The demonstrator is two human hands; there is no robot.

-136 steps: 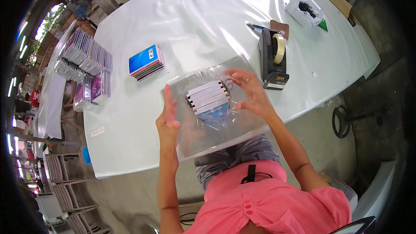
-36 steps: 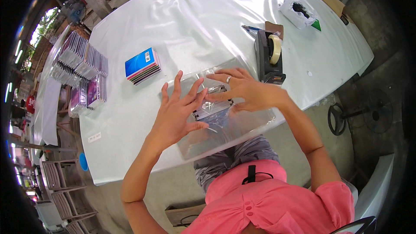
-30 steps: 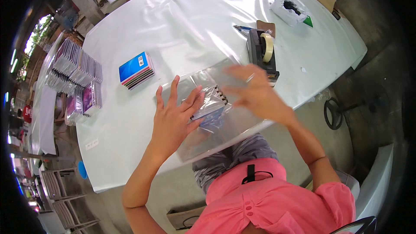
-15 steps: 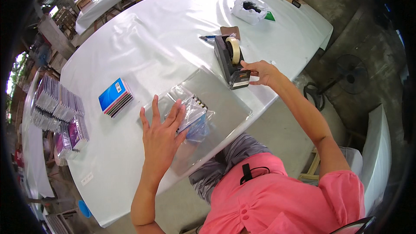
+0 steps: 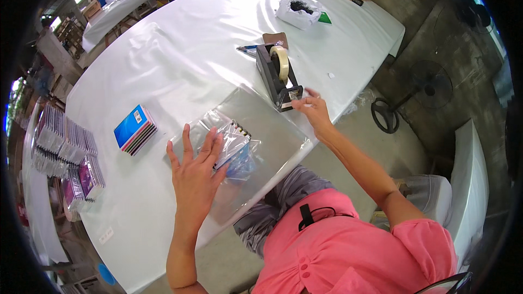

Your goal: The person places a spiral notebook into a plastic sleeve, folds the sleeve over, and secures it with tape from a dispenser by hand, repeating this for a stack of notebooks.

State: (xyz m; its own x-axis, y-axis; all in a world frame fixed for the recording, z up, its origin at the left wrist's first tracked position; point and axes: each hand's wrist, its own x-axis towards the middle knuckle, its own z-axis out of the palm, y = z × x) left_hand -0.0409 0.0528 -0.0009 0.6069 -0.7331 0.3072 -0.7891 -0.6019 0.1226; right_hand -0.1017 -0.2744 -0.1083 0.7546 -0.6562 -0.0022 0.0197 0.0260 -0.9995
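Observation:
My left hand [image 5: 193, 179] rests with spread fingers on a small stack of spiral notebooks [image 5: 231, 144] wrapped in clear, crinkled plastic. Beneath that bundle lies a pile of flat clear plastic sheets or bags [image 5: 278, 139] at the table's near edge. At the front end of a black tape dispenser [image 5: 266, 76], the thumb and fingers of my right hand [image 5: 316, 115] are pinched together on the end of the tape. The tape's pale roll [image 5: 281, 64] sits in the dispenser. Its free end barely shows at my fingertips.
A stack of blue-covered spiral notebooks [image 5: 135, 130] stands left on the white-covered table [image 5: 163, 65]. Farther left are several wrapped notebook piles [image 5: 65, 139]. Beyond the dispenser lie pens [image 5: 248, 49], a brown pad [image 5: 275, 40] and a white bag [image 5: 298, 13]. A fan [image 5: 427, 84] stands right.
My right hand has shifted from the side of the dispenser's front end to a pinch at its tip. The left hand stays on the wrapped notebooks. The whole view has shifted slightly.

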